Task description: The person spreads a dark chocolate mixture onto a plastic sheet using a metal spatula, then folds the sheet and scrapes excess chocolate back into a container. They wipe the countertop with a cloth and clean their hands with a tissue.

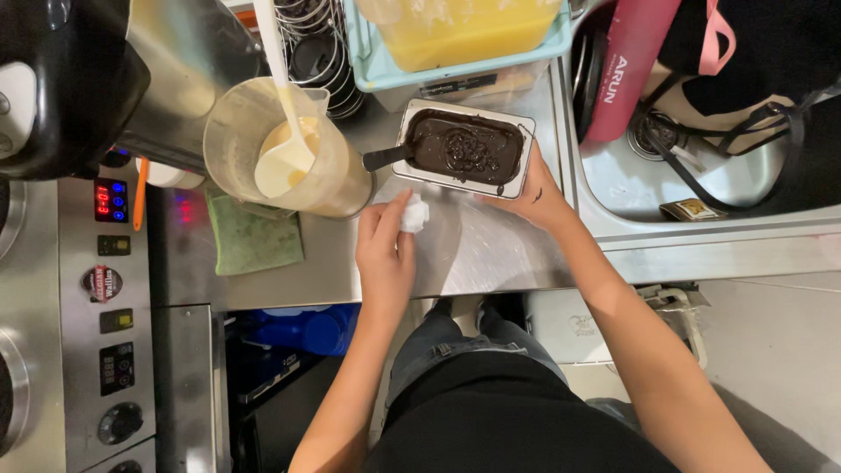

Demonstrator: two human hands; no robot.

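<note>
A: Counter [491,254] first, steel and smeared pale where wiping seems under way; the patch beside the tray looks unfinished.

B: And the metal tray of dark chocolate paste [465,147]?

A: It sits at the counter's back edge beside the sink [692,188], spoon handle poking out. The right hand [536,194] steadies its near corner, fingers against the rim; how tightly, I cannot tell.

B: The left hand [385,250]?

A: Fingers pinched on a white crumpled tissue [414,214], just below the tray, not touching it.
</note>
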